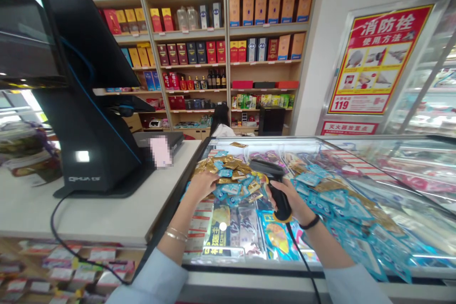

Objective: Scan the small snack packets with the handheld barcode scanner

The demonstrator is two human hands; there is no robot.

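Note:
My left hand (pixel 204 184) is at the left side of a heap of small gold and blue packets (pixel 233 187) on the glass freezer top. Its fingers are bent and closed over packets at the heap's edge; which ones they grip is partly hidden. In my right hand (pixel 287 194) is a black handheld barcode scanner (pixel 281 202), wrapped by the fingers around its handle. The scanner's head sits over the right part of the heap, and its cable runs down toward me. Another spread of blue and gold packets (pixel 335 199) lies to the right of the scanner.
Through the freezer's glass lid (pixel 213 251) bagged goods show. To the left, a black checkout terminal (pixel 92 118) stands on a white counter (pixel 171 199). Beyond the freezer is a person (pixel 221 123) before shelves of boxed bottles (pixel 192 52). One gold packet (pixel 238 145) lies near the far edge.

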